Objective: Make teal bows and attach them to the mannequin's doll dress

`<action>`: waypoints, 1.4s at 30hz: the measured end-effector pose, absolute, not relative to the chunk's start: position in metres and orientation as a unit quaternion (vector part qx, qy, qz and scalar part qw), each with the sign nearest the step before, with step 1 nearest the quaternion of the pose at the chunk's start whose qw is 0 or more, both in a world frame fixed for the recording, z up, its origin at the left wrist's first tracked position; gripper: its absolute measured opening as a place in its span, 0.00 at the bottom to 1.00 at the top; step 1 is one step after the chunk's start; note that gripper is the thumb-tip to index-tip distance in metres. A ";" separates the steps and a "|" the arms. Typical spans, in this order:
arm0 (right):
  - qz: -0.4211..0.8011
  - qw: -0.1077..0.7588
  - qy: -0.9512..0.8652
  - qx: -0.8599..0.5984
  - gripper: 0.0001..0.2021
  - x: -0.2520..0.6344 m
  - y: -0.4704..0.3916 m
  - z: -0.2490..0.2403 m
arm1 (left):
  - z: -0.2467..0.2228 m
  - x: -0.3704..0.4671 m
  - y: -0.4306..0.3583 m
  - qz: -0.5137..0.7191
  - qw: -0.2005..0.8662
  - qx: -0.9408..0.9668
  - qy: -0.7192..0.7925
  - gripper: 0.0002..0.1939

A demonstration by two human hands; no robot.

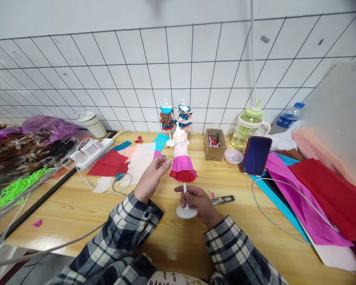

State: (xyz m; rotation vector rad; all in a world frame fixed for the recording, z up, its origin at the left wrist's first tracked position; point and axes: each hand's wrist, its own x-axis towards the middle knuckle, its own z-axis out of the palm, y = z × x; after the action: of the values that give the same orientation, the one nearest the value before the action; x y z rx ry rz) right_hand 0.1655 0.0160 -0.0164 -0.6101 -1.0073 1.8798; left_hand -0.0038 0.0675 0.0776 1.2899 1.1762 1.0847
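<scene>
Your right hand [199,201] grips the dress form [180,143] by its stem [184,189], just above the base [186,213]; left hand [153,174] is beside the skirt [182,163], thumb close to fingertips, can't tell if it pinches anything. Dress form roughly upright over the table [249,221], in front of you. Risk: a left-hand tug with a slack stem grip could twist it or skew the skirt. Snips [225,200] lie just past your right hand, could get knocked if that wrist swings out

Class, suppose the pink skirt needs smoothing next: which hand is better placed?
Probably the left hand, raised close beside the pink skirt; the right hand is lower, occupied holding the stand's white stem.
</scene>
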 end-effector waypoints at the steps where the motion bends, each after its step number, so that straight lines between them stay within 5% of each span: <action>1: 0.753 0.451 -0.408 -0.252 0.18 0.166 0.016 -0.017 | 0.074 -0.004 0.065 0.435 0.515 0.536 0.509 0.19; 11: 0.704 0.473 -0.425 -0.316 0.21 0.157 0.016 -0.021 | 0.045 0.003 0.056 0.410 0.715 0.355 0.442 0.14; 25: 0.730 0.425 -0.458 -0.278 0.17 0.146 0.003 -0.020 | 0.046 0.006 0.058 0.419 0.826 0.271 0.263 0.29; 29: 0.733 0.370 -0.499 -0.277 0.19 0.146 -0.002 -0.014 | 0.050 0.000 0.072 0.455 0.795 0.265 0.302 0.15; 32: 0.579 0.351 -0.630 -0.381 0.20 0.156 -0.003 -0.005 | 0.051 -0.003 0.074 0.458 0.786 0.251 0.329 0.07; 35: 0.196 0.416 -0.710 -0.533 0.16 0.171 -0.004 0.010 | 0.053 -0.004 0.069 0.467 0.785 0.242 0.328 0.08; 37: 0.016 0.428 -0.748 -0.507 0.12 0.178 -0.004 0.022 | 0.057 -0.004 0.064 0.468 0.785 0.243 0.325 0.09; 42: -0.157 0.377 -0.806 -0.429 0.16 0.173 -0.002 0.040 | 0.062 -0.001 0.059 0.444 0.806 0.241 0.309 0.10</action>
State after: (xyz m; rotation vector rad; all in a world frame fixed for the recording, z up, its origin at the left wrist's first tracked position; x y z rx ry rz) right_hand 0.1729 -0.0024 0.0398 -1.0965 -2.0599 -0.4025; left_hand -0.0013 0.0591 0.0620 0.5155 0.6621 0.9511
